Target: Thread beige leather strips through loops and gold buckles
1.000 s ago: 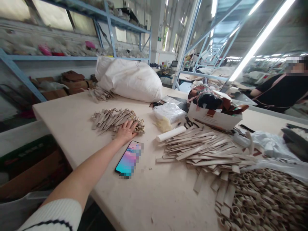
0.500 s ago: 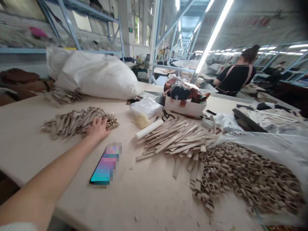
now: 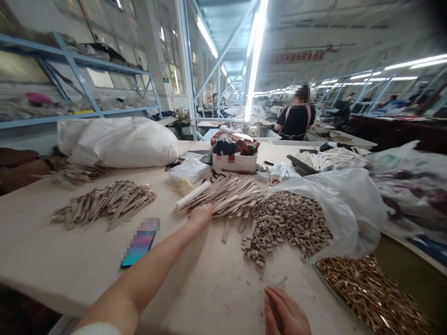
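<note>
My left hand (image 3: 200, 215) reaches across to the near edge of a pile of flat beige strips (image 3: 237, 197). Its fingers are curled closed at the strip ends, and their tips are hidden. Low in the view is my right hand (image 3: 287, 312), its fingers held together and the thumb close to them; whatever lies between them cannot be made out. Right of the strips spreads a heap of small beige loops (image 3: 289, 221), partly under a clear plastic bag (image 3: 352, 209). A second pile of strips with shiny metal pieces (image 3: 108, 202) lies on the left.
A phone (image 3: 138, 246) lies on the table (image 3: 195, 288) left of my forearm. Gold-coloured metal pieces (image 3: 370, 288) fill a container at the right. Behind stand a white box (image 3: 234, 163) and a big white sack (image 3: 118, 142). A person (image 3: 295, 116) works farther back.
My left hand has left the pile with metal pieces and moved right to the flat strips. My right hand has come into view. The camera has turned right, showing the gold-coloured pieces.
</note>
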Demonstrator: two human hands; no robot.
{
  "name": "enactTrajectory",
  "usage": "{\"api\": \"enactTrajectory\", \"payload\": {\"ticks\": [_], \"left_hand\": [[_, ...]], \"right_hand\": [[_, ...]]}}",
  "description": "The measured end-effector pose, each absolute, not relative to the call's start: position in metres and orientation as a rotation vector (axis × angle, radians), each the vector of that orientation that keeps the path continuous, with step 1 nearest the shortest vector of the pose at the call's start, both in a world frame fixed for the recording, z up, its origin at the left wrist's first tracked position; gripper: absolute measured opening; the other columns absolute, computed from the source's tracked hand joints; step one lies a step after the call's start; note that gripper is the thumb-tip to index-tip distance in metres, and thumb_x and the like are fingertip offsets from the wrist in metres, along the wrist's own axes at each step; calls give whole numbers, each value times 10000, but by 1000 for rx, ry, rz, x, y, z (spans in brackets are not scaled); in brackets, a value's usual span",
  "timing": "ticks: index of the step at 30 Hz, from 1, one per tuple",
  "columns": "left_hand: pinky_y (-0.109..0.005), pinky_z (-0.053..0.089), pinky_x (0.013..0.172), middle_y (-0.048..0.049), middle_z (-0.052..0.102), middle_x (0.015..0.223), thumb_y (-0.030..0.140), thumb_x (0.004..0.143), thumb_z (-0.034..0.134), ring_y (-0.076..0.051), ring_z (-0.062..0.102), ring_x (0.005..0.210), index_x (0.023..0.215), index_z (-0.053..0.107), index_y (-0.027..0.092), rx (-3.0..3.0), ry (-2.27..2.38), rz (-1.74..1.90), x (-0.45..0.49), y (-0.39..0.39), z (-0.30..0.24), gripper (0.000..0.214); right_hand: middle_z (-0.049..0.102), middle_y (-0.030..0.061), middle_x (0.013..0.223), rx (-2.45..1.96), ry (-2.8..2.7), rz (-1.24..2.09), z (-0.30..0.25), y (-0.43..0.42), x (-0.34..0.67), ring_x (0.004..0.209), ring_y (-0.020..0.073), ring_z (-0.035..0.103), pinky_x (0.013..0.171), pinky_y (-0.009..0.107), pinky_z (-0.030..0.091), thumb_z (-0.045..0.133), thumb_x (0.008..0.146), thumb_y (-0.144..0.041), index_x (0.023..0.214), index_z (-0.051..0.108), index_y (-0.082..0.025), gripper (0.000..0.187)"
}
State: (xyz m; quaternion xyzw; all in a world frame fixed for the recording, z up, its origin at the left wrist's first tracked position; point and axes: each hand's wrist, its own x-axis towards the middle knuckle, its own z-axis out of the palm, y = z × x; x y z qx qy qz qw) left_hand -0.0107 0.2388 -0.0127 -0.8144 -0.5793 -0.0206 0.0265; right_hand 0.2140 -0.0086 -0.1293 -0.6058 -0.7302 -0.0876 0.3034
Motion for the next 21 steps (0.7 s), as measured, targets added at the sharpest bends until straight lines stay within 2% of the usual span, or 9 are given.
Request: {"api": "enactTrajectory", "payload": {"ticks": [4, 6, 8, 10, 12, 14, 16, 19, 21], "left_hand": [[-304, 450, 663, -124, 632, 892, 275, 858, 413, -217, 616, 791, 1077, 502, 144, -2548, -1743, -25, -14, 199, -5, 271], [-313, 441, 694, -119, 624, 924, 268, 887, 325, -211, 602, 810, 1133, 479, 175, -2614, -1665, -13, -13, 166, -7, 305], [-307, 430, 716, -91, 631, 881, 248, 871, 356, -200, 593, 786, 1127, 504, 209, -2727, -1561, 26, -9, 130, -12, 298], [-316, 417, 736, -79, 632, 838, 187, 847, 375, -203, 582, 784, 1119, 523, 216, -2888, -1393, 51, -3, 97, -19, 311], [-335, 402, 755, -91, 635, 844, 141, 826, 383, -215, 576, 802, 1123, 526, 196, -3009, -1306, 61, 5, 72, -23, 335], [-342, 393, 763, -104, 638, 890, 199, 819, 430, -232, 573, 836, 1121, 523, 183, -3123, -1330, 32, 16, 54, -24, 317], [-319, 398, 723, -91, 641, 899, 324, 809, 470, -232, 576, 826, 1054, 546, 189, -3276, -1452, -18, 29, 42, -21, 291], [-251, 382, 563, -27, 607, 695, 391, 807, 428, -167, 557, 629, 807, 551, 171, -3507, -1830, -99, 49, 31, -15, 252], [-221, 347, 474, 29, 522, 548, 343, 807, 385, -120, 484, 477, 768, 495, 165, -3576, -2244, -198, 59, 26, -11, 212]], "right_hand": [[637, 82, 1062, -1692, -1734, 93, -106, -17, 201, 1004, 254, 571, 858, 416, 449, 505, 789, -289, 1044, 587, -210, 279], [616, 95, 1071, -1677, -1564, 283, -96, -18, 198, 1011, 249, 554, 872, 422, 429, 490, 802, -309, 1109, 534, -199, 329], [617, 96, 985, -1601, -1343, 497, -87, -16, 199, 866, 208, 589, 785, 372, 469, 453, 824, -361, 1221, 413, -166, 444], [604, 56, 834, -1497, -1134, 710, -79, -12, 202, 659, 156, 574, 632, 299, 486, 376, 857, -398, 1260, 334, -140, 481], [549, 4, 666, -1449, -1036, 855, -73, -8, 205, 541, 133, 516, 515, 252, 443, 358, 859, -418, 1131, 453, -137, 403], [498, -21, 579, -1448, -1049, 916, -71, -6, 207, 509, 127, 486, 475, 235, 404, 387, 846, -410, 939, 543, -152, 315], [496, -25, 565, -1445, -1130, 935, -71, -5, 207, 513, 125, 484, 480, 230, 396, 402, 841, -361, 858, 558, -165, 251], [553, -8, 624, -1445, -1338, 870, -66, -2, 214, 575, 132, 522, 537, 232, 420, 413, 839, -267, 869, 567, -176, 182], [603, 25, 729, -1497, -1504, 662, -56, 7, 228, 682, 149, 556, 633, 249, 436, 411, 843, -227, 889, 575, -174, 178]]}}
